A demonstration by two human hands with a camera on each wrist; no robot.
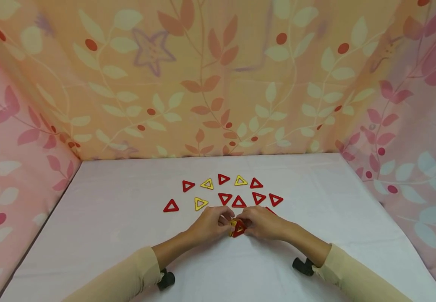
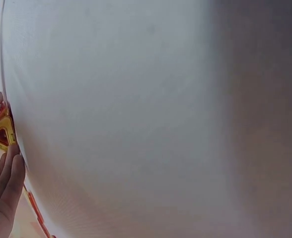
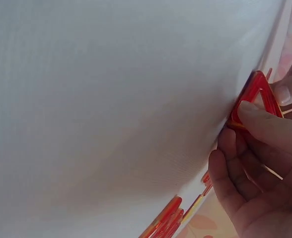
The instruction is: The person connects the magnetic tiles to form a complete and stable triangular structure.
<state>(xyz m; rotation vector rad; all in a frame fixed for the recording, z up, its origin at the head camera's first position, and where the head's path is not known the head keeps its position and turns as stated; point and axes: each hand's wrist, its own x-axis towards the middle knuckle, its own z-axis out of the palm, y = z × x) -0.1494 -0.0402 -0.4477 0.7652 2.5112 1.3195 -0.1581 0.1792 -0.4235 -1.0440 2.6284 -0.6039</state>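
Both hands meet over the near middle of the table, holding a small cluster of triangular frame tiles. In the head view a red triangle tile point(image 1: 244, 227) faces up with yellow tile edges point(image 1: 233, 222) beside it. My right hand point(image 1: 266, 223) pinches the red triangle, its thumb lying across one corner in the right wrist view. From the left, my left hand point(image 1: 209, 224) grips the yellow side of the cluster. A yellow triangle tile point(image 2: 5, 123) shows between the fingers in the left wrist view. Fingers hide part of the cluster.
Beyond the hands, loose red tiles point(image 1: 171, 210) and yellow tiles point(image 1: 196, 204) lie scattered on the white-covered table point(image 1: 108, 209). One red tile point(image 1: 270, 210) is partly hidden behind the right hand. Patterned curtains point(image 1: 218, 105) enclose the back and sides.
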